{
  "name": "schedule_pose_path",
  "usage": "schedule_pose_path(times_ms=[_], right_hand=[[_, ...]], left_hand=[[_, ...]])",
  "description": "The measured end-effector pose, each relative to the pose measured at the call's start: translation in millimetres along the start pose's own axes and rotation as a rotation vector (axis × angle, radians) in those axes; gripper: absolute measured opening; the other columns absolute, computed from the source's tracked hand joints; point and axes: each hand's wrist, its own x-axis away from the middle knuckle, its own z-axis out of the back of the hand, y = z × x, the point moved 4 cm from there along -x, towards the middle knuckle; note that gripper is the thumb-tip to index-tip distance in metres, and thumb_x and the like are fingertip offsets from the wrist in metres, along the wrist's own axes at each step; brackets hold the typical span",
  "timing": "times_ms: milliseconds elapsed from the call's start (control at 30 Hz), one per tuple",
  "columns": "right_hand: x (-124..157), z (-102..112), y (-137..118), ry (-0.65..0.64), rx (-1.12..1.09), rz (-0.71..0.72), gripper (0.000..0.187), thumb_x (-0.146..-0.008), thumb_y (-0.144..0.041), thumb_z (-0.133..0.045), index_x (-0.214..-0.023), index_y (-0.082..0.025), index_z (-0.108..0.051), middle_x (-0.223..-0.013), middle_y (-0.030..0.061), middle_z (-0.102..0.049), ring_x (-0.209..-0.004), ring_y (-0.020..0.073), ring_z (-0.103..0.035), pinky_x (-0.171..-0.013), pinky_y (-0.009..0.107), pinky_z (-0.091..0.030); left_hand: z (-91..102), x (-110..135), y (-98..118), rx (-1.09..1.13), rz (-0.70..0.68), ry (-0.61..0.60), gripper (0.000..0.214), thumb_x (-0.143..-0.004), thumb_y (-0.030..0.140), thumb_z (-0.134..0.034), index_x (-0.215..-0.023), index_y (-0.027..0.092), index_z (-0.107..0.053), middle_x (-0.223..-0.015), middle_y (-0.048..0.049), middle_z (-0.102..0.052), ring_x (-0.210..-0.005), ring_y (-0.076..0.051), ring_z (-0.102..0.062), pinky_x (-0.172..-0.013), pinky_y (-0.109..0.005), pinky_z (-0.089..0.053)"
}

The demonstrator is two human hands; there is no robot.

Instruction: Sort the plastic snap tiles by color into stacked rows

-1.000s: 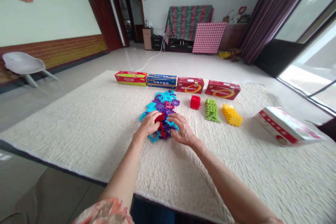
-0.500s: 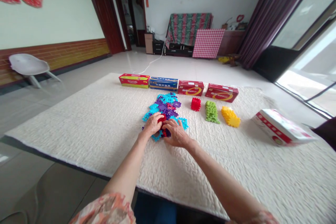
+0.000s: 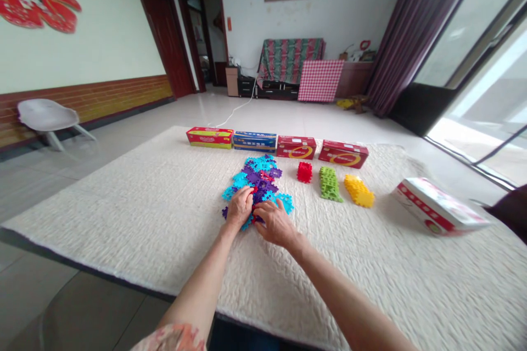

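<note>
A heap of blue and purple notched plastic pieces (image 3: pixel 263 175) lies on the cream quilted cover, with a few red ones among them. Over its near end, my left hand (image 3: pixel 240 205) has its fingers closed on a red interlocking piece (image 3: pixel 254 190). My right hand (image 3: pixel 274 221) is right beside it, fingers bent and closed on red at the same spot; the fingertips partly hide what they grip. To the right of the heap stand a red block of pieces (image 3: pixel 304 172), a green stack (image 3: pixel 330 184) and a yellow stack (image 3: pixel 359 191).
Behind the pieces runs a row of boxes: a red and yellow one (image 3: pixel 210 137), a blue one (image 3: pixel 254 141) and two dark red ones (image 3: pixel 296 147). A white and red box (image 3: pixel 440 205) sits at the right. A white chair (image 3: pixel 49 115) stands on the floor at left.
The camera view has tilted up a little. Both hands stay over the near end of the heap, and less of the red piece shows between the fingers.
</note>
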Motion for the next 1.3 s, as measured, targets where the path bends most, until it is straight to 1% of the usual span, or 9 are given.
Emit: schedule_pose_path(times_ms=[200,300,400,500,600,800,900,1000,1300], right_hand=[[9.2,-12.6,-0.7,0.093,-0.042,-0.02,0.016,-0.083,-0.023,-0.064,-0.099,-0.022,-0.064,-0.117,0.007,-0.064,-0.11,0.0246,-0.055,-0.099,0.046,-0.029],[12.9,-18.4,0.4,0.154,-0.068,-0.023,0.011,-0.087,-0.024,-0.061,-0.097,-0.022,-0.063,-0.118,0.0071,-0.064,-0.109,0.0242,-0.054,-0.099,0.047,-0.029],[14.0,-22.3,4.0,0.191,-0.107,-0.025,0.011,-0.086,-0.023,-0.061,-0.097,-0.022,-0.062,-0.118,0.0078,-0.063,-0.108,0.024,-0.055,-0.097,0.045,-0.033],[12.3,-25.6,9.1,0.197,-0.179,-0.006,0.018,-0.082,-0.017,-0.062,-0.099,-0.021,-0.061,-0.119,0.0082,-0.062,-0.109,0.0235,-0.055,-0.094,0.041,-0.038],[10.6,-28.7,12.9,0.196,-0.224,-0.003,0.023,-0.081,-0.012,-0.058,-0.103,-0.021,-0.06,-0.121,0.0082,-0.061,-0.111,0.0232,-0.054,-0.095,0.04,-0.039],[6.2,-28.1,7.7,0.18,-0.124,-0.066,0.04,-0.08,-0.016,-0.058,-0.119,-0.022,-0.055,-0.12,0.01,-0.06,-0.111,0.0268,-0.052,-0.096,0.042,-0.037],[0.1,-28.9,2.4,0.138,-0.02,-0.085,0.034,-0.08,-0.023,-0.06,-0.114,-0.022,-0.06,-0.116,0.0104,-0.061,-0.106,0.029,-0.051,-0.092,0.044,-0.037],[-4.6,-31.5,0.4,0.143,0.024,-0.105,0.026,-0.08,-0.025,-0.061,-0.106,-0.024,-0.063,-0.11,0.0094,-0.063,-0.101,0.0286,-0.051,-0.09,0.044,-0.035],[-5.8,-29.8,8.1,0.21,-0.056,-0.128,0.018,-0.086,-0.028,-0.061,-0.103,-0.027,-0.069,-0.1,0.0061,-0.069,-0.097,0.0264,-0.055,-0.095,0.046,-0.032]], left_hand=[[0.1,-0.1,-0.4,0.006,-0.003,0.007,0.033,-0.091,0.017,-0.04,-0.111,0.016,-0.067,-0.119,-0.0107,-0.069,-0.115,-0.019,-0.062,-0.105,-0.036,-0.047],[2.2,-1.4,-2.7,0.026,0.038,0.015,0.033,-0.092,0.018,-0.04,-0.112,0.017,-0.066,-0.116,-0.0099,-0.07,-0.111,-0.019,-0.064,-0.102,-0.035,-0.049],[5.1,-2.4,-4.1,0.03,0.095,0.019,0.032,-0.092,0.019,-0.041,-0.112,0.017,-0.066,-0.115,-0.0094,-0.071,-0.108,-0.019,-0.066,-0.098,-0.034,-0.051],[7.4,-3.2,-3.7,0.025,0.148,0.024,0.032,-0.092,0.02,-0.042,-0.112,0.017,-0.067,-0.113,-0.0096,-0.072,-0.105,-0.02,-0.067,-0.096,-0.033,-0.051],[8.3,-4.3,-4.1,0.026,0.21,0.035,0.034,-0.092,0.021,-0.041,-0.114,0.016,-0.067,-0.113,-0.0101,-0.072,-0.105,-0.02,-0.067,-0.095,-0.032,-0.051],[7.2,-6.9,-8.7,0.029,0.275,0.079,0.035,-0.093,0.024,-0.041,-0.115,0.016,-0.068,-0.11,-0.0107,-0.073,-0.103,-0.021,-0.067,-0.093,-0.032,-0.051],[6.8,-7.1,-9.8,0.036,0.271,0.08,0.035,-0.093,0.024,-0.042,-0.115,0.017,-0.068,-0.109,-0.0104,-0.073,-0.102,-0.021,-0.067,-0.093,-0.032,-0.051],[7.5,-6.0,-9.9,0.043,0.275,0.078,0.035,-0.093,0.024,-0.042,-0.116,0.016,-0.067,-0.111,-0.0104,-0.073,-0.102,-0.021,-0.067,-0.093,-0.032,-0.051],[9.3,-4.7,-9.4,0.071,0.312,0.097,0.033,-0.093,0.026,-0.042,-0.112,0.017,-0.068,-0.11,-0.0099,-0.073,-0.103,-0.02,-0.067,-0.092,-0.029,-0.05]])
